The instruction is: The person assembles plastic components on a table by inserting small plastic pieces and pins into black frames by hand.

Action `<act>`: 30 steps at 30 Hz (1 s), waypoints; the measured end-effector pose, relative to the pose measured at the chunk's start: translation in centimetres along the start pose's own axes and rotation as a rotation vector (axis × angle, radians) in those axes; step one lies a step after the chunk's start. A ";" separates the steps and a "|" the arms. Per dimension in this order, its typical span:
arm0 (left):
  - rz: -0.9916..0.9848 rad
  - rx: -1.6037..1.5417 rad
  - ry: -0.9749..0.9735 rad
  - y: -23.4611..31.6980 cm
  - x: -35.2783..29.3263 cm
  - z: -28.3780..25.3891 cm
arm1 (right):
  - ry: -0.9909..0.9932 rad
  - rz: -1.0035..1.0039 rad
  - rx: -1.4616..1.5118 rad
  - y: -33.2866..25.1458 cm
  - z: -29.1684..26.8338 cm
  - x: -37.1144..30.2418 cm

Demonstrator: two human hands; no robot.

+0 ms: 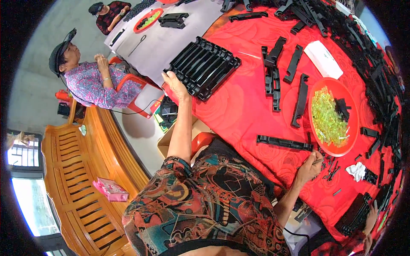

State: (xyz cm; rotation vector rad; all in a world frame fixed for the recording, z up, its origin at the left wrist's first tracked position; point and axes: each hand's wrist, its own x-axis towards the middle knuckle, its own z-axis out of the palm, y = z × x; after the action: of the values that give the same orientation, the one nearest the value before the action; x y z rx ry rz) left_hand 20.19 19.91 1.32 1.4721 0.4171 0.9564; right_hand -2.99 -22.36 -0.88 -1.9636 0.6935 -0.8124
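My left hand (176, 86) grips the near left edge of a block of black plastic strips (204, 67) lying side by side on the red table. My right hand (309, 168) is closed in a pinch around a thin dark rod (317, 162), whose kind I cannot make out. Just beyond its fingertips lies a single long black plastic strip (284, 142). A red bowl (353, 144) by the right hand holds yellow-green translucent small pieces (328, 115) and a few black ones. Small dark pins (332, 170) are scattered beside that hand.
Several loose black strips (300, 100) and a white box (323, 59) lie farther up the red cloth (243, 102). Black parts pile along the right edge, near crumpled white tissue (356, 171). A seated person (100, 83) is at left, by a wooden bench (81, 175).
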 end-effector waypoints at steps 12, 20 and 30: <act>0.012 0.016 -0.031 0.5 -1.8 -0.2 | 0.004 0.014 0.016 -0.5 0.1 -0.1; 0.011 -0.157 -0.032 -2.5 -0.3 -0.7 | -0.004 0.032 0.018 -0.9 0.1 0.0; 0.003 -0.192 -0.036 -2.4 -0.4 -0.7 | 0.016 -0.011 0.032 0.2 0.3 -0.1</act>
State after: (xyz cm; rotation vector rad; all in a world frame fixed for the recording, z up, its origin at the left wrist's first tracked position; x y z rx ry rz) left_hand 20.10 20.45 -1.19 1.3137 0.2883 0.9441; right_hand -2.86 -22.25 -1.16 -1.9361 0.6758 -0.8418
